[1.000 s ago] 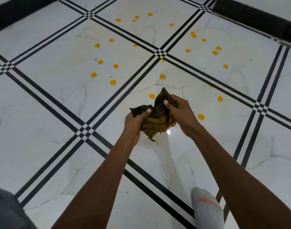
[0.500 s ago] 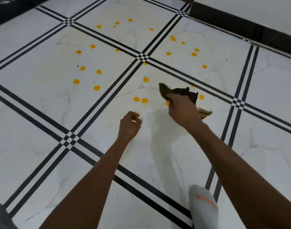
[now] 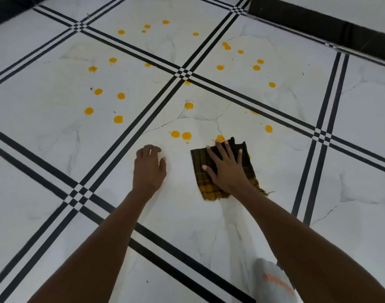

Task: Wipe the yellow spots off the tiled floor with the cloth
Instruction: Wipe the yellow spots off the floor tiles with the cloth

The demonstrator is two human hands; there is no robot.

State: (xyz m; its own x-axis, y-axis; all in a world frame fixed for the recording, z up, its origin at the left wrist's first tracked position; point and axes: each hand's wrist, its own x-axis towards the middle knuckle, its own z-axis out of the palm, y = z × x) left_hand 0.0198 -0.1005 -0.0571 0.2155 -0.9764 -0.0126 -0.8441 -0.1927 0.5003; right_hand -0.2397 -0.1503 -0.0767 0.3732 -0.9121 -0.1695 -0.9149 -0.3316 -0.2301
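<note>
On the white tiled floor (image 3: pixel 56 136), the right hand (image 3: pixel 225 169) lies flat with fingers (image 3: pixel 222 147) spread, pressing the dark checked cloth (image 3: pixel 203 184) down just below one yellow spot (image 3: pixel 220 137) — nothing is gripped. The left hand (image 3: pixel 149 169) rests beside it, loosely curled and empty, bracing on the tile. Wiping looks barely begun: nearly all the yellow spots (image 3: pixel 118 119) remain, scattered across four tiles ahead — the bulk of the job is left.

Bright, even light fills the tiled floor (image 3: pixel 56 132), whose glossy white surface shows soft sheen. Only faint shadows sit under the arms. Straight tile lines bow outward toward the edges; detail is slightly soft.
</note>
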